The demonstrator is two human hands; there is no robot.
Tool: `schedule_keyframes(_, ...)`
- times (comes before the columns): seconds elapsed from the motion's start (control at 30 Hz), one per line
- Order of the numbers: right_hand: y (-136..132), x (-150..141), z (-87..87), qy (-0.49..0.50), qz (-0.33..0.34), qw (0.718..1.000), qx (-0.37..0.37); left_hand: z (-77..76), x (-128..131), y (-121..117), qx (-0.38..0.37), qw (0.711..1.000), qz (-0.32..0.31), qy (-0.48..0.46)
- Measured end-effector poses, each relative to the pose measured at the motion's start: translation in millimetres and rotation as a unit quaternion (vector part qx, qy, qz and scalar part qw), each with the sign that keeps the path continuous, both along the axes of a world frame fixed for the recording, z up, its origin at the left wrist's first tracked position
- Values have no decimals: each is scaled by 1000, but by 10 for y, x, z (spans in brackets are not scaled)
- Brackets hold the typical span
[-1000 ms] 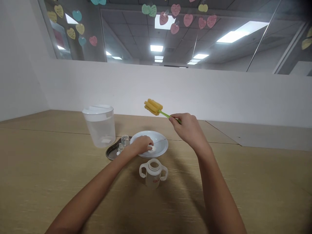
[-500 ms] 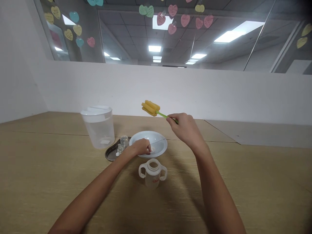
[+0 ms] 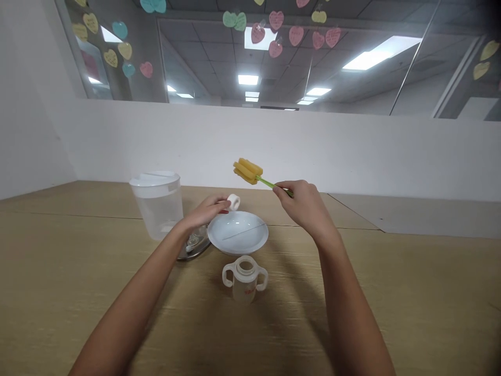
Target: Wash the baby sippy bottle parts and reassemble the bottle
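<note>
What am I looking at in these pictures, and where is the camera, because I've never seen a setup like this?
These pictures come from one camera worn on a person's head, looking forward and down at their two bare hands. The right hand holds a sponge bottle brush with a green handle. The left hand pinches a small white piece near a white plate. On the wood-grain tabletop are a two-handled baby cup, a clear lidded container and a dark metal tray.

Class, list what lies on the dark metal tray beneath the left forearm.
A clear piece and a small white item show on the dark metal tray; the left forearm hides the rest of it.
</note>
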State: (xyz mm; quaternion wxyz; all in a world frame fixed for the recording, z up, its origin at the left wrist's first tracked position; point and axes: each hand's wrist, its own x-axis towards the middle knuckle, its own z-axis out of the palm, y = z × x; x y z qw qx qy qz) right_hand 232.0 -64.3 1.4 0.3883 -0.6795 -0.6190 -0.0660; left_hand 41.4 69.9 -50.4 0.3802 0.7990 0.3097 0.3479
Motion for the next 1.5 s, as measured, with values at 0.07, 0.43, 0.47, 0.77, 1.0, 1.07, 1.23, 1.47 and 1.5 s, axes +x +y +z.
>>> schedule_keyframes(0.07, 4, -6, -3, -1, 3, 1000, 1, 34, -10, -17, -55, 995, 7, -83)
schedule_keyframes(0.43, -66, -91, 10, -44, -5, 999, -21, 4, -80, 122, -88, 968, 77, -221)
schedule_keyframes(0.47, -85, -121, 7, -61, -7, 998, -30, -4, -84, 127, -79, 969, 84, -218)
schedule_keyframes(0.77, -84, -228, -35, -141, -20, 986, -90, 78, -114, 21, -82, 970, 70, -220)
schedule_keyframes(1.0, -107, -209, -21, -112, 9, 990, -79, 117, -52, -99, -46, 976, 99, -188)
schedule_keyframes(1.07, -87, -221, -33, -116, 12, 990, -75, 114, 3, -149, -44, 973, 101, -201)
schedule_keyframes(1.23, 46, -226, -91, -118, 9, 990, -77, 53, 126, -188, -72, 960, 101, -252)
schedule_keyframes(1.47, 64, -312, -111, -138, 6, 987, -84, -21, 105, -54, -82, 935, 152, -310)
schedule_keyframes(1.5, 57, -323, -106, -143, 1, 986, -85, -20, 104, -51, -83, 937, 146, -307)
